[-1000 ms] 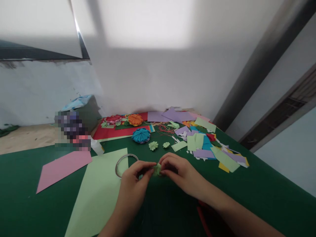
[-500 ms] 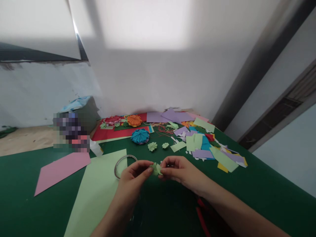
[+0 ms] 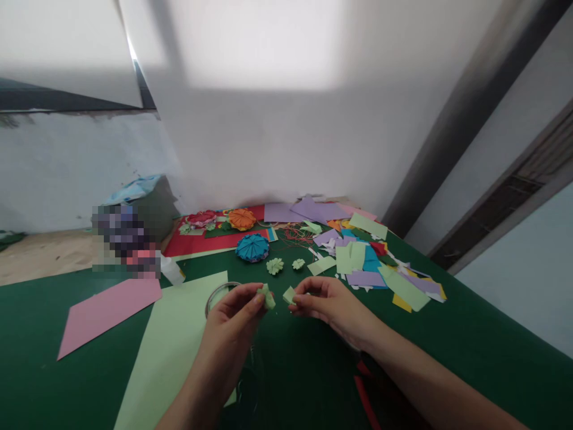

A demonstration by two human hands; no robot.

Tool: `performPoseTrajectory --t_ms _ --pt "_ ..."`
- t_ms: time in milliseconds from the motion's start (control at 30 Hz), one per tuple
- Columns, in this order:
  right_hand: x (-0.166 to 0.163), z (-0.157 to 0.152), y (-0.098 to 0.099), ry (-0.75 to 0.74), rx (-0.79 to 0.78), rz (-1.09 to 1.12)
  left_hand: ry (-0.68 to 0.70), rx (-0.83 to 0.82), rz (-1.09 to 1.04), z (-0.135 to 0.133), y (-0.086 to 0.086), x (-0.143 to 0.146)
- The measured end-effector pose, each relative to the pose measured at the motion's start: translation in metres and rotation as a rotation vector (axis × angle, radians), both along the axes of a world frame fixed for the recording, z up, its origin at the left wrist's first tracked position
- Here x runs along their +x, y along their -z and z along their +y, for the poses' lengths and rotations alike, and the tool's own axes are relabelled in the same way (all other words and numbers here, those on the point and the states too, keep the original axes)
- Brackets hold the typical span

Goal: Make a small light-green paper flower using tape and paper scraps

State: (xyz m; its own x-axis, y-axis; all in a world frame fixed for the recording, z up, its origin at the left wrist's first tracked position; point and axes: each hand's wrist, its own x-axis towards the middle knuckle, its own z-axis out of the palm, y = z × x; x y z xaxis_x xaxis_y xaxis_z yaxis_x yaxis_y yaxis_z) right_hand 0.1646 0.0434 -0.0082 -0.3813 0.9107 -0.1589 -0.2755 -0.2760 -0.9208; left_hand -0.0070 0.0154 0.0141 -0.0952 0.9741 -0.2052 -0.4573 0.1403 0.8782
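Note:
My left hand [image 3: 233, 319] pinches a small folded light-green paper piece [image 3: 267, 295] between thumb and fingers. My right hand [image 3: 324, 303] pinches a second small light-green paper piece [image 3: 289, 294]. The two pieces are held a little apart above the green table [image 3: 447, 346]. Two finished small green paper flowers [image 3: 274, 266] lie just beyond the hands.
A large light-green sheet [image 3: 172, 352] and a pink sheet [image 3: 107, 307] lie at the left, with a tape ring [image 3: 215, 294] under my left hand. Coloured paper scraps [image 3: 371, 263] are heaped at the right. A blue paper rosette [image 3: 253, 246], an orange one [image 3: 242, 218] and red paper lie at the back.
The hands have lifted slightly and drawn apart. The green paper that they held together a second ago is now two separate pieces, one in each hand.

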Motion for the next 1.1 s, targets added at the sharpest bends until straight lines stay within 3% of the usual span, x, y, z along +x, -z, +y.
performPoseTrajectory --t_ms 200,467,733,867,1100 --pt "-0.004 -0.008 -0.002 -0.085 0.384 -0.234 0.22 -0.038 0.241 -0.004 -0.001 0.0" --pt "0.0 -0.009 -0.009 -0.131 0.696 -0.424 0.203 -0.04 0.348 -0.001 0.007 -0.004" --pt "0.001 -0.01 -0.01 -0.141 0.692 -0.448 0.197 0.047 0.558 -0.002 0.0 -0.002" --pt "-0.001 -0.011 -0.009 -0.123 0.631 -0.427 0.182 0.171 0.688 -0.004 0.001 0.0" --pt "-0.004 -0.013 -0.007 -0.073 0.505 -0.36 0.145 0.211 0.76 -0.006 0.001 0.002"
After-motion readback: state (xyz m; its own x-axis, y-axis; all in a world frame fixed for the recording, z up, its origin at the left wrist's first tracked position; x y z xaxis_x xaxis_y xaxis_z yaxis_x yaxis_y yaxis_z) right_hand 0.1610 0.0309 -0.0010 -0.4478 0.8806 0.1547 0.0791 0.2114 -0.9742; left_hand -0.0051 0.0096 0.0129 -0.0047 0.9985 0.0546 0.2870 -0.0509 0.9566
